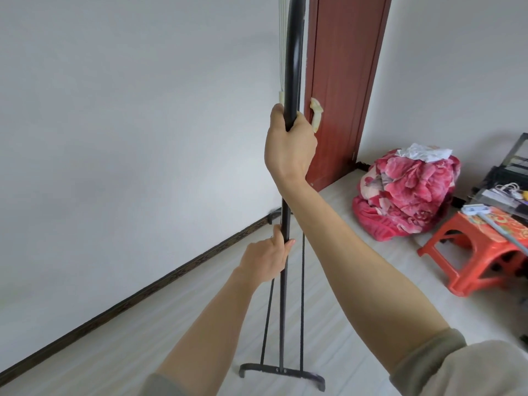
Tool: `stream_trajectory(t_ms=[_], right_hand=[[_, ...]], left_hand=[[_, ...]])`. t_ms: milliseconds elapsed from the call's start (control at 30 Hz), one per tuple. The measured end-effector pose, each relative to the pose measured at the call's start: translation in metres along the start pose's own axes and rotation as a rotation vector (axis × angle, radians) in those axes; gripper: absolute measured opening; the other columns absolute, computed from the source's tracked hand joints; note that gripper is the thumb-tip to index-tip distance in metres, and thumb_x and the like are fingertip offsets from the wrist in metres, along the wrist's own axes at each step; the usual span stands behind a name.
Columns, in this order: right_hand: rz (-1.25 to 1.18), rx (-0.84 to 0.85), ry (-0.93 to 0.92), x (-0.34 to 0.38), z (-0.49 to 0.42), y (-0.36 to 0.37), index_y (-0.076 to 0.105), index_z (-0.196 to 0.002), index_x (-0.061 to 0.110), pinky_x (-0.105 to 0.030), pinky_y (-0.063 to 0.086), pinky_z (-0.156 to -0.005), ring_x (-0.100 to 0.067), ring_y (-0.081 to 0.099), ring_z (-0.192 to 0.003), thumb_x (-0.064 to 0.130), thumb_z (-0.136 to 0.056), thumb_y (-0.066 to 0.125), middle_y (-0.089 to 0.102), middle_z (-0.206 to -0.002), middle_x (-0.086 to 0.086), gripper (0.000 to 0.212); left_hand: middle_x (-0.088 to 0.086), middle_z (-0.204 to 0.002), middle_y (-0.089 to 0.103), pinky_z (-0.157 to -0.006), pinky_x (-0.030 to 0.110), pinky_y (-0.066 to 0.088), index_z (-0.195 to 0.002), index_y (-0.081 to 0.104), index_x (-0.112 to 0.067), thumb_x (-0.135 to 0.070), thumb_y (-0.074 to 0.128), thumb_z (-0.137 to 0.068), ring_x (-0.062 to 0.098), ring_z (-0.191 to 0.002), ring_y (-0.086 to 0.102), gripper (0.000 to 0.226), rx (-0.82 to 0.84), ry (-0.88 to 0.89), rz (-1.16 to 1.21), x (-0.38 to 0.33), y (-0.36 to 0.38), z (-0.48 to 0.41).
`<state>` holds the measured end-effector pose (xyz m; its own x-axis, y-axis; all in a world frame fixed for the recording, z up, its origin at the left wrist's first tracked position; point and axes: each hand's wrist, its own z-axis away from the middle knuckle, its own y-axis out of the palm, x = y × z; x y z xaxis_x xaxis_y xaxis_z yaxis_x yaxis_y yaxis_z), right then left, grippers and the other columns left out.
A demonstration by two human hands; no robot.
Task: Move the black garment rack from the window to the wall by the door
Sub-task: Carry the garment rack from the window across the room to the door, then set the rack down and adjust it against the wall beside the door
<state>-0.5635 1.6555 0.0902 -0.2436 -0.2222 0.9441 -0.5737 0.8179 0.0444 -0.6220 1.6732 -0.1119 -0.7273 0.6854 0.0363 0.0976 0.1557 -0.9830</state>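
A white wall [114, 138] fills my left. My left hand [265, 260] is closed around the lower part of the black garment rack [293, 67], which stands upright near the wall, its curved foot [283, 374] on the pale floor [357, 281]. My right hand [290, 144] is clenched around the post higher up. Behind is a red-brown door [343, 81]; farther right lie a pink floral blanket [405, 192] and a red stool [483, 252].
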Motion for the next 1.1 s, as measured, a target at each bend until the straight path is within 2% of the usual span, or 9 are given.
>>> stream_trajectory(t_ms=[100,333,467,533,600,833,900,967,1100], right_hand=[[0.012,-0.015,-0.007,0.002,0.007,0.001,0.043,-0.062,0.016,-0.036,0.044,-0.066,-0.031,0.063,-0.071,0.032,-0.102,0.052,0.036,-0.057,0.011,0.044],[0.047,-0.047,-0.008,-0.001,0.009,0.006,0.045,-0.062,0.018,-0.036,0.04,-0.061,-0.021,0.052,-0.06,0.036,-0.1,0.05,0.053,-0.057,0.004,0.043],[0.039,-0.054,-0.032,0.001,0.012,0.01,0.04,-0.06,0.018,-0.039,0.045,-0.064,-0.025,0.054,-0.06,0.034,-0.101,0.051,0.067,-0.088,0.006,0.045],[0.042,-0.038,-0.027,0.0,0.01,0.014,0.04,-0.061,0.019,-0.039,0.045,-0.065,-0.023,0.051,-0.059,0.036,-0.101,0.049,0.058,-0.064,0.001,0.045],[0.043,0.001,-0.023,-0.002,0.006,0.016,0.039,-0.061,0.02,-0.037,0.042,-0.062,-0.021,0.049,-0.057,0.039,-0.101,0.049,0.047,-0.055,0.008,0.045],[-0.107,0.355,0.001,-0.017,-0.027,-0.007,0.033,-0.07,0.019,-0.033,0.033,-0.054,-0.013,0.032,-0.049,0.038,-0.097,0.059,0.034,-0.06,0.004,0.043],[-0.086,0.483,-0.058,-0.023,-0.041,-0.021,0.041,-0.075,0.016,-0.036,0.043,-0.063,-0.011,0.047,-0.051,0.037,-0.099,0.058,0.043,-0.061,0.003,0.036],[-0.006,0.604,-0.12,-0.033,-0.056,-0.038,0.054,-0.087,0.012,-0.036,0.05,-0.079,-0.009,0.062,-0.068,0.041,-0.099,0.057,0.061,-0.07,0.003,0.031],[0.129,0.76,-0.079,-0.085,-0.08,-0.07,0.065,-0.101,0.021,-0.032,0.053,-0.086,-0.012,0.07,-0.092,0.043,-0.097,0.058,0.075,-0.097,0.003,0.023]], left_hand=[[0.012,-0.091,0.072,-0.062,0.037,0.041,-0.147,0.02,0.004,-0.042,0.021,-0.104,0.034,-0.077,0.069,0.063,0.007,0.02,0.039,0.003,-0.001,0.004],[0.014,-0.087,0.072,-0.061,0.038,0.041,-0.147,0.02,0.004,-0.043,0.022,-0.104,0.037,-0.074,0.068,0.064,0.022,0.038,0.136,0.008,0.002,0.006],[0.014,-0.09,0.072,-0.065,0.04,0.044,-0.148,0.019,0.002,-0.043,0.02,-0.104,0.036,-0.077,0.068,0.064,0.053,0.029,0.153,0.012,0.001,0.006],[0.014,-0.092,0.071,-0.067,0.04,0.044,-0.148,0.018,0.001,-0.043,0.02,-0.103,0.035,-0.079,0.068,0.063,0.058,0.012,0.162,0.012,0.002,0.005],[0.014,-0.096,0.071,-0.067,0.039,0.042,-0.148,0.019,-0.001,-0.044,0.02,-0.103,0.036,-0.082,0.068,0.062,0.056,-0.026,0.19,0.011,0.004,0.004],[0.001,-0.09,0.067,-0.064,0.036,0.041,-0.126,0.037,-0.021,-0.054,0.026,-0.1,0.027,-0.081,0.067,0.044,0.008,-0.198,0.384,-0.001,0.005,-0.004],[-0.002,-0.094,0.066,-0.062,0.035,0.042,-0.119,0.039,-0.021,-0.055,0.028,-0.099,0.026,-0.081,0.067,0.041,-0.044,-0.257,0.35,-0.012,0.012,-0.003],[-0.002,-0.097,0.064,-0.059,0.034,0.042,-0.117,0.04,-0.018,-0.054,0.031,-0.097,0.026,-0.081,0.068,0.041,-0.045,-0.316,0.302,-0.024,0.025,-0.002],[0.0,-0.09,0.069,-0.06,0.033,0.049,-0.12,0.043,-0.014,-0.052,0.035,-0.096,0.024,-0.075,0.069,0.046,0.196,-0.537,0.26,-0.042,0.067,0.008]])
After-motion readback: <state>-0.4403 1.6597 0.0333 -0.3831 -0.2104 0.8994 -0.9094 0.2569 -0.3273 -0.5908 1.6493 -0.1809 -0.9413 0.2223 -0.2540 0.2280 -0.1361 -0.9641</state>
